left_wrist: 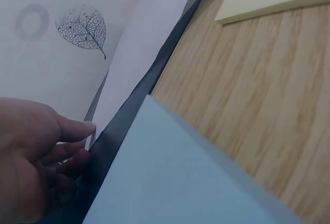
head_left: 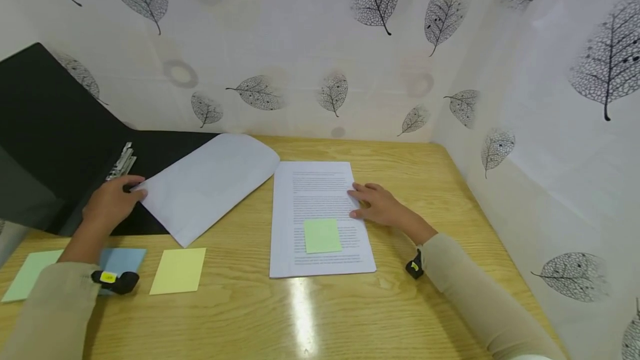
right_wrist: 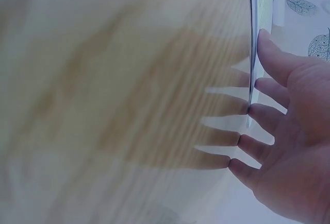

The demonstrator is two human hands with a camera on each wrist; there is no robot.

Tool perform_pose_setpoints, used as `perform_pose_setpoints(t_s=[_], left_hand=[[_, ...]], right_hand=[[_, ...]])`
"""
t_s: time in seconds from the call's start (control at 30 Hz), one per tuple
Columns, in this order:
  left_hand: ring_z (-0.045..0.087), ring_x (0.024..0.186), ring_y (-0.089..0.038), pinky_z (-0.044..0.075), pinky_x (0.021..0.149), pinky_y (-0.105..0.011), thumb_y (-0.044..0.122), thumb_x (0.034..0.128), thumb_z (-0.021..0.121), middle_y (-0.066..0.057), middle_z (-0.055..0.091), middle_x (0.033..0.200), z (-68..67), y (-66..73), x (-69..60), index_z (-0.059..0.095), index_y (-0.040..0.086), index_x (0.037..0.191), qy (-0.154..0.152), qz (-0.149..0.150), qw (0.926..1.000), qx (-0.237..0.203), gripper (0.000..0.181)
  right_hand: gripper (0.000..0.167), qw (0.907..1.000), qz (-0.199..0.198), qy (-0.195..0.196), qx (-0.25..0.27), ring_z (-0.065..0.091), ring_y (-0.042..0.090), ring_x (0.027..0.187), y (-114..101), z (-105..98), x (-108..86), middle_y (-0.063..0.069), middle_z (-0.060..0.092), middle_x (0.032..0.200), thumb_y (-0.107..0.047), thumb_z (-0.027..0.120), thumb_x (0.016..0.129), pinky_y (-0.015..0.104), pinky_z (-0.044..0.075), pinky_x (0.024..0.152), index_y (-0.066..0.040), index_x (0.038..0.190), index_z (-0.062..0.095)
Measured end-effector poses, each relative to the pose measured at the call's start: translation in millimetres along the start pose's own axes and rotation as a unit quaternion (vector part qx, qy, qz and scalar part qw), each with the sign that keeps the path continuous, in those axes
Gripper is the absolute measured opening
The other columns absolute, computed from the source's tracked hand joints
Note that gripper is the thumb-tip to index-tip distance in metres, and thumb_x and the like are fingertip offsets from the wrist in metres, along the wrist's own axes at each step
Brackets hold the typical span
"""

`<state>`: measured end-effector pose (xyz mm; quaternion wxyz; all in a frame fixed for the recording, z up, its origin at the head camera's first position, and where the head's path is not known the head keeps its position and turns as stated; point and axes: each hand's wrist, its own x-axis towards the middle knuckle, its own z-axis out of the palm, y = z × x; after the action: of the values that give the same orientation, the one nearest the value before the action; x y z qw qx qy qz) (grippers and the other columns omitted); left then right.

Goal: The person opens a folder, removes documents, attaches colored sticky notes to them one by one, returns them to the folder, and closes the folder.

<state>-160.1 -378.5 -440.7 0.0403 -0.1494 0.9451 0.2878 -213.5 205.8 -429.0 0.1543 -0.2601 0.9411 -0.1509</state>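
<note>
The plain white paper sheet (head_left: 210,185) extends rightward from my left grip (head_left: 109,203), partly over the open black folder (head_left: 45,126). The printed white paper stack (head_left: 325,188), bearing a square pale-green sticky note (head_left: 322,236), lies on the wood-grain table (head_left: 225,315) just left of my right grip (head_left: 382,207). My forearms reach forward, well apart. My left thumb and fingers pinch the sheet's left corner; my right fingers spread apart, touching the stack's right edge.
</note>
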Motion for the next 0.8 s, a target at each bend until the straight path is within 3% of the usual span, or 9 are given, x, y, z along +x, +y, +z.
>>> perform_pose_setpoints(t_s=[0.23, 0.4, 0.57, 0.7, 0.8], left_hand=[[0.043, 0.120, -0.054, 0.034, 0.081, -0.064, 0.024, 0.1052, 0.051, -0.033, 0.048, 0.138, 2.8, 0.1, 4.0, 0.049, -0.001, 0.142, 0.014, -0.005, 0.9998, 0.010, 0.044], [0.039, 0.125, -0.057, 0.032, 0.086, -0.067, 0.026, 0.1061, 0.049, -0.037, 0.044, 0.142, 2.3, 2.3, 4.5, 0.053, 0.000, 0.139, 0.008, -0.016, 0.9998, 0.005, 0.042], [0.041, 0.123, -0.055, 0.035, 0.092, -0.069, 0.029, 0.1073, 0.048, -0.036, 0.046, 0.140, 0.0, 0.5, 2.3, 0.053, -0.001, 0.138, 0.014, 0.002, 0.9996, -0.026, 0.043], [0.047, 0.113, -0.048, 0.051, 0.079, -0.048, 0.031, 0.1065, 0.050, -0.033, 0.047, 0.135, -5.2, 0.1, -0.6, 0.051, 0.001, 0.142, 0.016, 0.019, 0.9970, -0.073, 0.047], [0.047, 0.109, -0.041, 0.048, 0.074, -0.032, 0.040, 0.1054, 0.050, -0.030, 0.045, 0.139, -11.4, 4.9, -5.1, 0.048, 0.005, 0.147, 0.003, 0.020, 0.9938, -0.109, 0.054]], right_hand=[[0.069, 1.0000, 0.001, 0.006, 0.005, 0.023, 0.051, 0.148, -1, 1, -0.2, 0.018, 0.028, 0.163, -0.037, 0.066, 0.098, 0.065, 0.020, 0.118, -0.009, 0.155, 0.039], [0.069, 1.0000, 0.000, 0.007, 0.005, 0.023, 0.050, 0.148, -1, 2, 0.1, 0.018, 0.028, 0.163, -0.036, 0.066, 0.098, 0.065, 0.020, 0.119, -0.008, 0.155, 0.039], [0.069, 1.0000, 0.001, 0.007, 0.004, 0.022, 0.050, 0.148, -1, 2, 0.4, 0.018, 0.027, 0.164, -0.037, 0.066, 0.098, 0.064, 0.020, 0.119, -0.009, 0.155, 0.039], [0.068, 1.0000, 0.000, 0.006, 0.004, 0.023, 0.050, 0.148, -2, 2, -0.3, 0.018, 0.027, 0.163, -0.037, 0.065, 0.098, 0.064, 0.020, 0.119, -0.008, 0.155, 0.039], [0.068, 1.0000, -0.002, 0.005, 0.004, 0.023, 0.050, 0.148, -2, 1, -1.1, 0.019, 0.027, 0.163, -0.036, 0.065, 0.099, 0.064, 0.020, 0.119, -0.008, 0.155, 0.039]])
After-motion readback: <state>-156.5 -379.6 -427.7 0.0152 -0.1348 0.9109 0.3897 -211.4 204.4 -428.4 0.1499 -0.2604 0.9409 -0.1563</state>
